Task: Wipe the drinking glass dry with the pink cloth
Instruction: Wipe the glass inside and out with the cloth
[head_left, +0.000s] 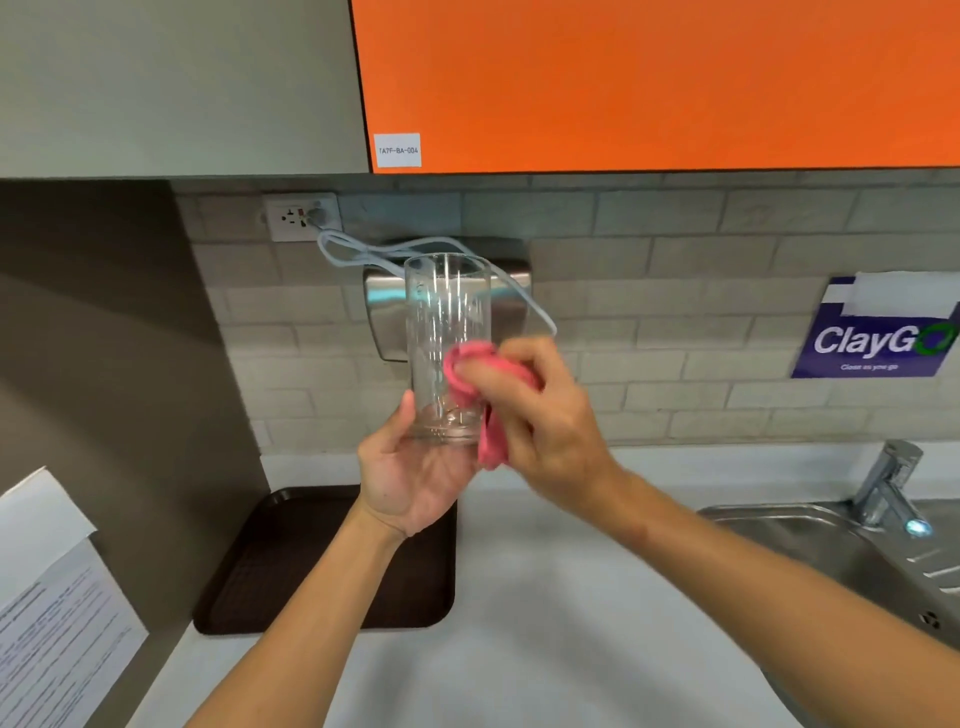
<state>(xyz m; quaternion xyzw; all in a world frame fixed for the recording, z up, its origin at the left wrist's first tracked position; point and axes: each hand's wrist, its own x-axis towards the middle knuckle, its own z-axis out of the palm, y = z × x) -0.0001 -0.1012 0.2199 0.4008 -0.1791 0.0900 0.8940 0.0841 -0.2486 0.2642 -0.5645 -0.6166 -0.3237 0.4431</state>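
A tall clear drinking glass (445, 322) stands upright in the air above the counter. My left hand (415, 473) cups its base from below, thumb up along the left side of the glass. My right hand (540, 410) grips a bunched pink cloth (470, 369) and presses it against the lower right side of the glass. A tail of the cloth hangs down under my right hand, beside the glass base.
A dark brown tray (291, 571) lies on the white counter (545, 623) at the left. A steel sink (810, 535) with a tap (888, 483) is at the right. A metal wall unit (382, 301) and a white cable (358, 249) are behind the glass. Papers (52, 597) hang at the left.
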